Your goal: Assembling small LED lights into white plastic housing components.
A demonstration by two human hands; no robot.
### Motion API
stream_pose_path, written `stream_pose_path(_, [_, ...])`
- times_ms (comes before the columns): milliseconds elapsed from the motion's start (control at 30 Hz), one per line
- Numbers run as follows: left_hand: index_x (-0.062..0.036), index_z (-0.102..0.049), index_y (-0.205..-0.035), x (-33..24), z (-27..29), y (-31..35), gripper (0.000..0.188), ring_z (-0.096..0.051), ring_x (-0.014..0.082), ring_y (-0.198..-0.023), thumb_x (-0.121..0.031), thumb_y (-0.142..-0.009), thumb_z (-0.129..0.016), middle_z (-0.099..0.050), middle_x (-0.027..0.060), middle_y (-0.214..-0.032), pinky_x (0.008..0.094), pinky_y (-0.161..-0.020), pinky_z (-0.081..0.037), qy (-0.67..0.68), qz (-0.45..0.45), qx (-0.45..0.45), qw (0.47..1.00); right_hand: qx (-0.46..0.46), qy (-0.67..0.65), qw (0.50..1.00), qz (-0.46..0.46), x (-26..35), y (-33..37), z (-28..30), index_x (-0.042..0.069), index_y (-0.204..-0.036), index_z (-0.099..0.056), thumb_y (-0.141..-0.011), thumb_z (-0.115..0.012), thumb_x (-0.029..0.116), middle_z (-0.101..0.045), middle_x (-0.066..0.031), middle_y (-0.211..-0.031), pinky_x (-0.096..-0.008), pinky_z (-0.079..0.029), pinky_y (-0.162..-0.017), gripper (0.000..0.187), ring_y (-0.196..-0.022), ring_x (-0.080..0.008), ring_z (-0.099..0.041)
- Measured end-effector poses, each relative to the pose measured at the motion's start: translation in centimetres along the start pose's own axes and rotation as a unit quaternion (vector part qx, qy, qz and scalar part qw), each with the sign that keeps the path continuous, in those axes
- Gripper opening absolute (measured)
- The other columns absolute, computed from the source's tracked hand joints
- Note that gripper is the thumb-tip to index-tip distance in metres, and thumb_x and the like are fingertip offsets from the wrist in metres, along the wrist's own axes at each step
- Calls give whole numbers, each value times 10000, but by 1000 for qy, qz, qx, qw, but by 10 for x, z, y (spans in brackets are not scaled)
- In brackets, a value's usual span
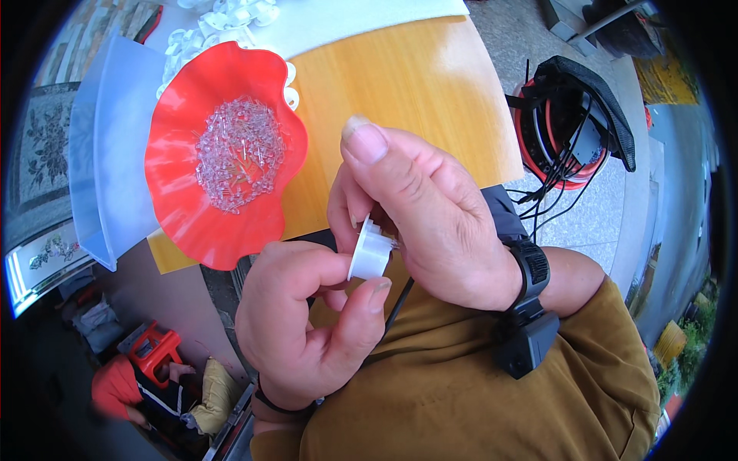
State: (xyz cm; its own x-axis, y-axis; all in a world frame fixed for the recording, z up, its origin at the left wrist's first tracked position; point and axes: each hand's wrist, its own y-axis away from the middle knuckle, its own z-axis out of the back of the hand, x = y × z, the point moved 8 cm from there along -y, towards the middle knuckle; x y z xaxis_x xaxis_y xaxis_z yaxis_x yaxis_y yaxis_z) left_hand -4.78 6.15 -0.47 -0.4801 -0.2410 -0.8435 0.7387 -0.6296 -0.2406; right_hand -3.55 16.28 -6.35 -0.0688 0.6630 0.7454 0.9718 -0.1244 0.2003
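Note:
My left hand pinches a small white plastic cup-shaped part with a flanged rim, between thumb and forefinger. The part is tilted on its side above my lap. Right up against it is my right hand, its thumb raised and its fingers curled in behind the part; what those fingers hold, if anything, is hidden. A tiny clear bit shows at the part's right side. Ahead to the left, a red wavy-rimmed bowl holds a heap of small clear pieces, some with thin coppery legs.
The bowl sits on a wooden table. Beyond it lie several white plastic parts; a translucent bin stands left. Right of the table, black cables hang over a red-rimmed container. Lower left, a person in red is near a red stool.

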Motion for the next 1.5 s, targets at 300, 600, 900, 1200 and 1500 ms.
stream_pose_path(300, [-12, -566, -900, -3, -4, 4, 169, -546, 224, -606, -3, -765, -667, -593, 96, -762, 305, -563, -443, -26, 14, 26, 999, -11, 17, 1000, -7, 0, 0, 3, 54, -636, -458, -980, -287, 454, -515, -70, -597, -226, -355, -559, 555, -569, -106, -442])
stream_pose_path(600, [12, -562, -919, -11, -10, 4, 183, -567, 256, -643, 5, -767, -664, -596, 118, -770, 326, -572, -474, -67, -36, 66, 995, -13, 23, 999, 22, 2, 2, 4, 70, -588, -438, -990, -291, 416, -476, -49, -566, -222, -323, -536, 551, -550, -94, -402])
stream_pose_path(900, [21, -560, -929, -17, -13, 3, 194, -568, 261, -648, -4, -769, -667, -598, 128, -780, 329, -573, -479, -85, -58, 83, 991, -14, 4, 999, 29, 3, 3, 2, 69, -608, -436, -993, -292, 410, -473, -50, -581, -219, -319, -536, 534, -542, -97, -390])
stream_pose_path(1200, [-8, -570, -915, -3, -6, 3, 147, -566, 239, -644, -26, -797, -655, -608, 109, -770, 310, -581, -455, -17, -6, 67, 998, -14, 7, 1000, 6, 3, 4, 7, 57, -617, -479, -979, -275, 444, -481, -51, -593, -224, -334, -561, 568, -574, -110, -418])
stream_pose_path(1500, [4, -563, -905, -3, -14, 4, 144, -560, 240, -639, -4, -791, -651, -595, 115, -764, 309, -578, -453, 4, 3, 72, 997, -17, 43, 999, 25, 3, 1, 8, 61, -587, -458, -990, -253, 433, -470, -37, -579, -228, -341, -550, 585, -553, -102, -409])
